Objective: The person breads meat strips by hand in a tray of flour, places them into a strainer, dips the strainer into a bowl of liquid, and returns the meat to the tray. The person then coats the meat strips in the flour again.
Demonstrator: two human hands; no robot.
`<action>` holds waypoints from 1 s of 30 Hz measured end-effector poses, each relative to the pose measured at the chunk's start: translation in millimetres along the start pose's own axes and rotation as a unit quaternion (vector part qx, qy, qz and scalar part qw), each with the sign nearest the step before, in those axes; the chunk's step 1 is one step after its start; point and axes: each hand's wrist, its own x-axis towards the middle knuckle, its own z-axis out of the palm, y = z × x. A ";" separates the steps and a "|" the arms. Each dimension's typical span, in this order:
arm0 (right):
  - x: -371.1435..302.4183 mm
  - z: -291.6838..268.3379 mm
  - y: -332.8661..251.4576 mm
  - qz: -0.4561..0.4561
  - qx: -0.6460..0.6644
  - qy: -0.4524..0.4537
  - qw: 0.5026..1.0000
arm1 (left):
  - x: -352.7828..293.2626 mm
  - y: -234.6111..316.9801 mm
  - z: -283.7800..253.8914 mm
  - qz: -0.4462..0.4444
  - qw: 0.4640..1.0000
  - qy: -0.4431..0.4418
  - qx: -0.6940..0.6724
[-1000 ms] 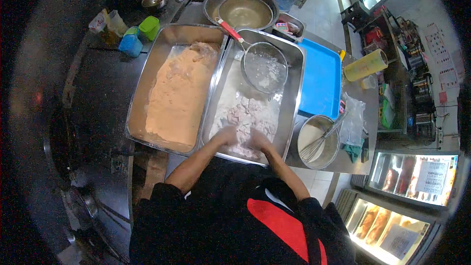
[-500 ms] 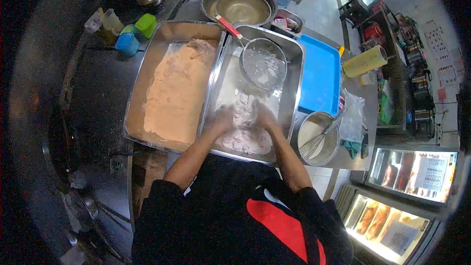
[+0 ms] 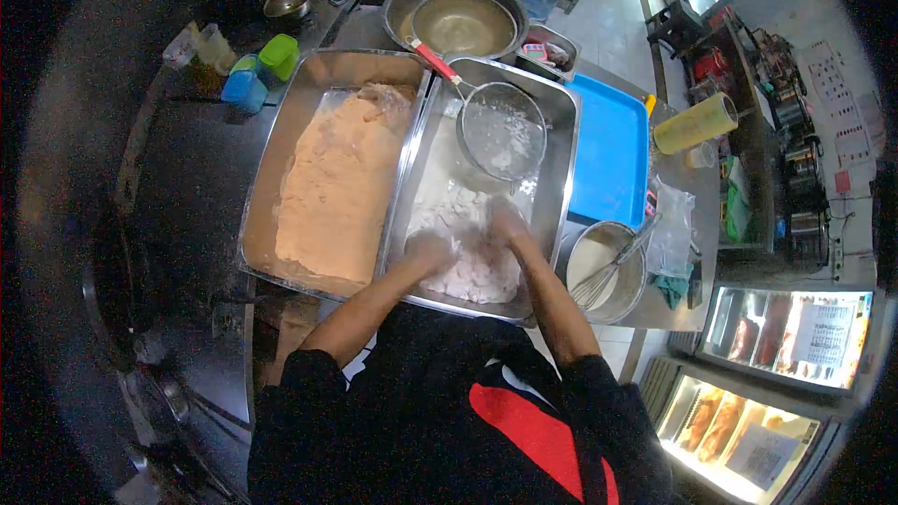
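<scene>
Both my hands are inside a deep steel tray [image 3: 572, 145], over a pale heap of flour-coated pieces [image 3: 482, 281] at its near end. What lies under the coating cannot be made out. My left hand [image 3: 430, 252] is at the left side of the heap, and my right hand [image 3: 506, 222] is at its upper right. Motion smears the fingers of both, so their grip does not show. Beyond them, a round mesh strainer [image 3: 503, 131] with a red handle [image 3: 432, 58] rests across the far part of the tray, white flour clinging to its mesh.
Left of this tray stands another steel tray [image 3: 265, 178] holding orange-tinted flour [image 3: 332, 196]. To the right are a blue tray [image 3: 610, 150] and a metal pot [image 3: 636, 285] with pale batter and a whisk [image 3: 599, 285]. Large metal bowls [image 3: 398, 14] sit at the back.
My hands have come down onto the heap, the left one slightly lower. Pieces that were piled in a raised column between my hands now lie lower and spread wider.
</scene>
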 end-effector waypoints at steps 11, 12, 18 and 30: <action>-37.0 14.0 -27.4 -0.110 0.023 -0.049 0.992 | 43.7 -48.9 29.9 0.142 0.975 0.027 0.171; -43.7 10.7 -21.9 -0.108 -0.001 -0.054 0.993 | 40.7 -41.8 36.1 0.145 0.975 0.025 0.169; -60.2 100.1 4.9 -0.070 0.074 -0.129 0.986 | 37.6 -29.3 60.1 0.229 0.965 -0.124 0.017; -104.9 -22.7 -36.5 0.081 0.172 0.117 0.975 | -4.9 8.4 24.3 -0.054 0.991 0.017 -0.123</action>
